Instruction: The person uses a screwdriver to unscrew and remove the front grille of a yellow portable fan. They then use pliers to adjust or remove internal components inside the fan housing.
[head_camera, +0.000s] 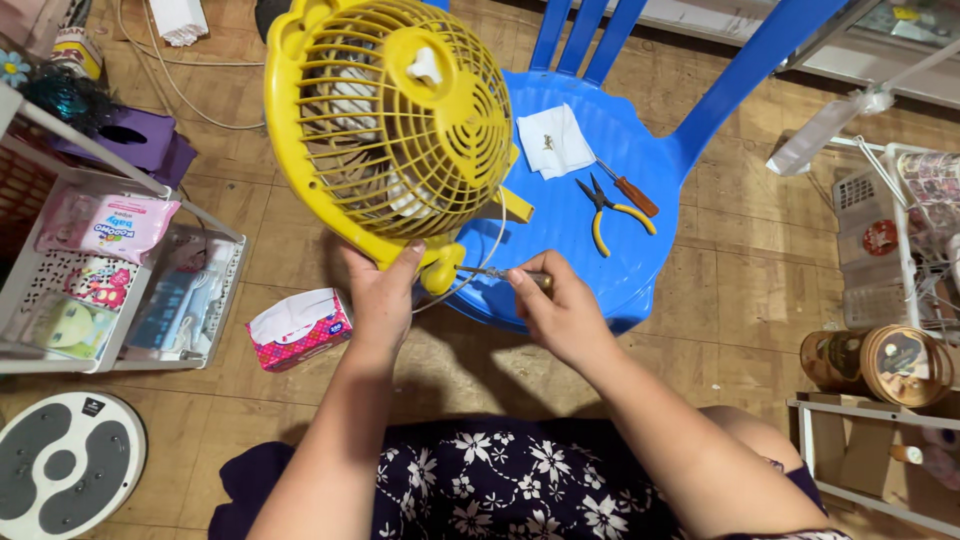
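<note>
Fingers of the right hand (560, 310) pinch a screwdriver (505, 274) whose tip meets the yellow fan (390, 120) at its lower rim; the left hand (385, 295) grips that rim. The tip may slip, since the fan only leans on the blue chair (640, 160). Behind lie pliers (612, 207), a second screwdriver (630, 190) and a white cloth (553, 140).

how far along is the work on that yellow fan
Looks done: a few small screws lie on the white tissue on the blue chair, beside yellow-handled pliers and a spare screwdriver. In hand: the left hand steadies the yellow fan at its base, while the right hand drives a screwdriver into it. Left: the grille is still on.
</note>
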